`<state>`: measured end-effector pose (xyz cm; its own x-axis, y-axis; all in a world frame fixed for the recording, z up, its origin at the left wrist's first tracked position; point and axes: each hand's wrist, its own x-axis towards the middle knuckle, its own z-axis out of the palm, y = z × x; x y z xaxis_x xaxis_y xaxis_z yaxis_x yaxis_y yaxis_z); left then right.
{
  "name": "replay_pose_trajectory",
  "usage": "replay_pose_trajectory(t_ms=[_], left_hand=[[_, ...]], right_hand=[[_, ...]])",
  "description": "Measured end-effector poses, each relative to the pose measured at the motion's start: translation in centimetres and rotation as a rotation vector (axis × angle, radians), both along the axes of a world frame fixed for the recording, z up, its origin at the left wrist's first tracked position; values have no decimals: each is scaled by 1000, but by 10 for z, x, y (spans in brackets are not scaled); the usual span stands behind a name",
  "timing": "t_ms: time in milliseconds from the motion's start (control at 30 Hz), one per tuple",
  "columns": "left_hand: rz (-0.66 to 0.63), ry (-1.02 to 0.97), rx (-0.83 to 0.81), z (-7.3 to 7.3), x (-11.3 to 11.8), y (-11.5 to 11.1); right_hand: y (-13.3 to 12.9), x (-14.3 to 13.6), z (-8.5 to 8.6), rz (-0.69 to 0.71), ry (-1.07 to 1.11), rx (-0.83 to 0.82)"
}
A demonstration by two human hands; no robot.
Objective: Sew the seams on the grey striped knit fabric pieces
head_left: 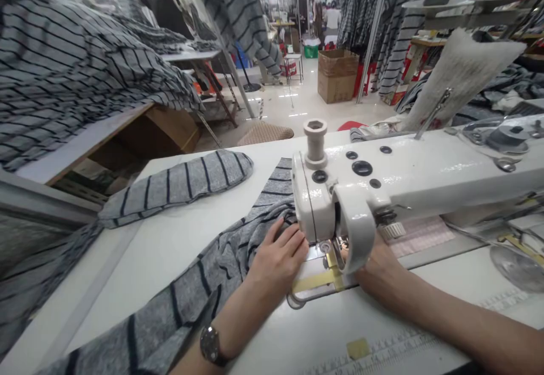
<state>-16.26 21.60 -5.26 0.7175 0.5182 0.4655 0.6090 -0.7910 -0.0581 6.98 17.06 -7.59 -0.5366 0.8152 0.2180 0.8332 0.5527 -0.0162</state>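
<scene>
My left hand (278, 256), with a dark watch (211, 344) on its wrist, bends over bunched grey fabric with black stripes (232, 250). Its thumb is hidden, and the fingertips reach the left side of the white sewing machine head (314, 205). The fabric runs from behind the head down to the lower left. Beyond the curved white guard (357, 228) is my right hand (374, 264), close to the needle area. The guard covers most of its fingers, so what they hold cannot be seen. Yellow tape (317, 280) lies on the machine bed beside the presser foot.
A folded striped piece (178, 185) rests on the white table (178, 256) at left. Striped fabric (85, 69) is heaped behind it. A ruler strip (382, 358) runs along the front. Further back stand a cardboard box (338, 77) and a person (164, 7).
</scene>
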Motion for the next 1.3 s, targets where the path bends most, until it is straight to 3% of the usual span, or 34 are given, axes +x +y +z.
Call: replay_pose_trajectory(t_ms=[167,300,367,433,533,600,700,800,867,967,1067,1167,1233,1300], left_hand=[[32,121,-113,0,-3,8],[93,176,-185,7,-3,7],[131,193,-188,16,-7,-12],[172,217,-221,26,-15,-44],[178,217,-355,43,-26,-95],[189,186,-417,53,-29,-108],[284,171,-395,59,-28,-84],[350,191,-455,57,-28,-47],[365,195,-523,52,-30,-36],[423,118,-579,41,-34,-39],[467,-33,-684,33,-34,-40],[374,-71,-741,44,-30,-37],[279,-105,-787,65,-29,-43],[145,-229,-864,94,-32,-57]], right_hand=[[10,0,7,40,-35,57],[13,1,30,25,-59,47],[1,5,44,37,-36,34],[-24,8,52,74,53,-24],[-70,0,53,157,212,-201],[-95,-20,50,246,201,-256],[-113,-57,47,342,90,-169],[-122,-72,44,313,76,-103],[-133,-64,38,299,133,-57],[-157,-39,20,294,221,8],[-177,-18,10,278,270,-46],[-174,-5,28,187,490,-294],[-157,-2,52,33,687,-520],[-131,-9,76,-131,881,-644]])
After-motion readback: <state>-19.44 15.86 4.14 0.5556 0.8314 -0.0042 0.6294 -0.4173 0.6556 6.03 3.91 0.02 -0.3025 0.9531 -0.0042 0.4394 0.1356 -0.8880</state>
